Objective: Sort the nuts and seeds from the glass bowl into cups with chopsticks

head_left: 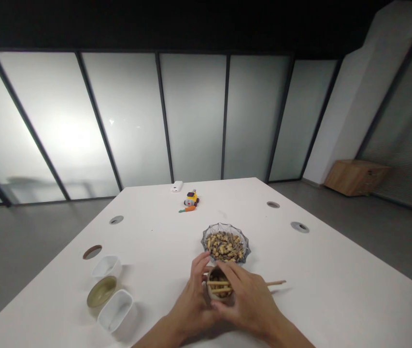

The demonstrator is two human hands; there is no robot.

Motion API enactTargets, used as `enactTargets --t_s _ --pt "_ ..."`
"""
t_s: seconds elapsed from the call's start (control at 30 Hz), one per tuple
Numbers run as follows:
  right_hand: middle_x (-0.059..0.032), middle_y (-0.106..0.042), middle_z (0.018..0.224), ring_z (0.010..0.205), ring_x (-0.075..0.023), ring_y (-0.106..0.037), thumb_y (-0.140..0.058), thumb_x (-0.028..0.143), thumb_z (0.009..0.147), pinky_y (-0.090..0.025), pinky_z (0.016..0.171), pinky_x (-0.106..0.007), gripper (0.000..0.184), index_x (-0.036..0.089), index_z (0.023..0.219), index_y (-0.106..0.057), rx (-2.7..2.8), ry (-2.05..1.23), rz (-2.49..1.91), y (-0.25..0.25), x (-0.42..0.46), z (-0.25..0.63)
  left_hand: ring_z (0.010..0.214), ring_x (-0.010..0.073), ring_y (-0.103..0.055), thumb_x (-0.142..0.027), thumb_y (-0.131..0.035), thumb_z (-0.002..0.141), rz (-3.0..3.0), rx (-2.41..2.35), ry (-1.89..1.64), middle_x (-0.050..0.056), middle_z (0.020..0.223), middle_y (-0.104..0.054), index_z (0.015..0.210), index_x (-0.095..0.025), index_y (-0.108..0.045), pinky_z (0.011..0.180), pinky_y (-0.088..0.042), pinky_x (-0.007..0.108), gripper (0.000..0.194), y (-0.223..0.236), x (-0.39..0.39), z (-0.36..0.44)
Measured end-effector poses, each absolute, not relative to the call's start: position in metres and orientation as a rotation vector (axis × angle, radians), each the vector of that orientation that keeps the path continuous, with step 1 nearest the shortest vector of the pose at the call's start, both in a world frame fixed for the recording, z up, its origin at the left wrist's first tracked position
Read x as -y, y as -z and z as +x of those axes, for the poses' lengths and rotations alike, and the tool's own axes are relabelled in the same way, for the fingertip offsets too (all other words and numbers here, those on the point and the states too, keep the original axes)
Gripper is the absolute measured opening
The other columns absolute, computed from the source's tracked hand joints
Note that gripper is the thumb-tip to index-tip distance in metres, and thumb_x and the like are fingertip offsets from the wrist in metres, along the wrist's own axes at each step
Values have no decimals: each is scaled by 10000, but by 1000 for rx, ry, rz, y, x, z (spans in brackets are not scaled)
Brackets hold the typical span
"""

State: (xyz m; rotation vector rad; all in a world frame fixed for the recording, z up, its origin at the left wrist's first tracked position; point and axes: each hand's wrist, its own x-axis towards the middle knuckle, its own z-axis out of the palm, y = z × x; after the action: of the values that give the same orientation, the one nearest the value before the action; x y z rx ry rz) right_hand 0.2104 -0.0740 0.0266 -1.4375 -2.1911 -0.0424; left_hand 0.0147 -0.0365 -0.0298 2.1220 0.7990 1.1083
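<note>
Cup (214, 295) is sitting at the frame's lower centre, left hand (195, 299) and right hand (251, 295) curling round its sides (sticks (221, 291) lying across its mouth); gentle, even pressure is probably steadying it best.

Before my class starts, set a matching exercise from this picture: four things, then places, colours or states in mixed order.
1. Toy car
2. Sticks
3. Greenish bowl
4. Glass bowl

A. between two white dishes
B. holding a brownish mix
C. yellow and grey
D. at the mouth of the cup, partly under the right hand

Pairs: 1-C; 2-D; 3-A; 4-B
</note>
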Motion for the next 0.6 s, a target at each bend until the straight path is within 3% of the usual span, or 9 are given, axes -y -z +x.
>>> enactTargets --t_s 0.13,0.27,0.43,0.6 --pt "-130 -720 1331 1116 -280 -733 -721 396 814 -622 876 -378 658 192 1424 -584 2054 250 -1465 -36 62 237 1345 328 -533 -226 -833 780 2170 -813 -1126 209 1662 -154 1581 -330 -105 1035 -566 517 1088 26 39 17" --pt "-116 -728 1306 1028 -279 -757 -664 509 883 -614 728 -341 590 213 1390 -605 1817 421 -1716 -49 48 273 1205 264 -597 -169 -767 820 2159 -882 -1049 183 1659 -187 1588 -359 -122 954 -604 474 1021 19 39 17" --pt "-108 -680 1390 969 -316 -760 -522 615 949 -592 752 -432 592 252 1413 -588 1577 275 -2185 -55 32 315 1112 228 -625 -166 -713 856 2163 -897 -1008 168 1650 -228 1577 -347 -174 947 -608 461 918 16 40 17" --pt "-138 -667 1408 1018 -346 -744 -497 618 941 -561 845 -477 635 247 1454 -553 1496 121 -2367 -46 22 336 1072 220 -636 -168 -689 869 2169 -913 -1006 171 1645 -243 1557 -332 -220 950 -611 468 848 18 39 17"
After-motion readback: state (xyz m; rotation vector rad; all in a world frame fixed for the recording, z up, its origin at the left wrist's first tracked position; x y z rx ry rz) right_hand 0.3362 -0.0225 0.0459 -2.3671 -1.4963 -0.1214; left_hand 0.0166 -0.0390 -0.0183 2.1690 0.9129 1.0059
